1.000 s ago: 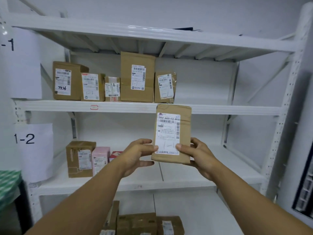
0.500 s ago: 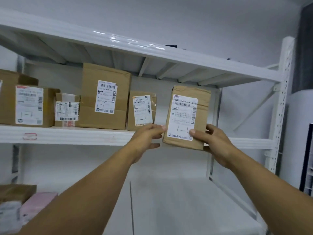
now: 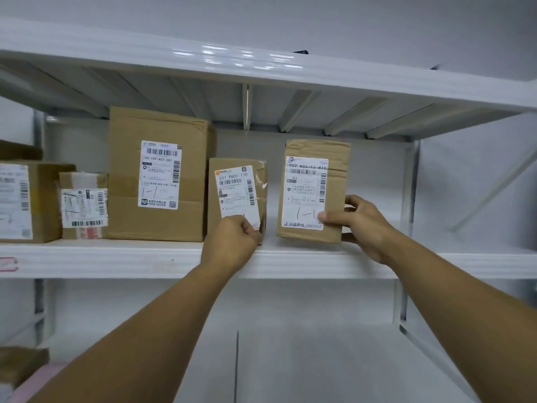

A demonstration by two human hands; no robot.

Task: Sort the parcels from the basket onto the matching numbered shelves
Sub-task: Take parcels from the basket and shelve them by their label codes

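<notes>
Parcel [image 3: 312,190] now on shelf [image 3: 290,263] (creased cardboard)

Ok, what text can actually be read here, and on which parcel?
"502 602 12 815", handwritten "1-1": parcel gripped by the right hand.
"507 P802 170": small parcel by the left hand.
"15H-159-A03-280" roughly, handwritten "1-1": tall box.
Fine print, and labels on the far-left box and taped box: too blurred.

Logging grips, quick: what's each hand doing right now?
Left hand: curled at the lower corner of the small parcel; grip cannot be told.
Right hand: holding the 1-1 parcel.
</notes>
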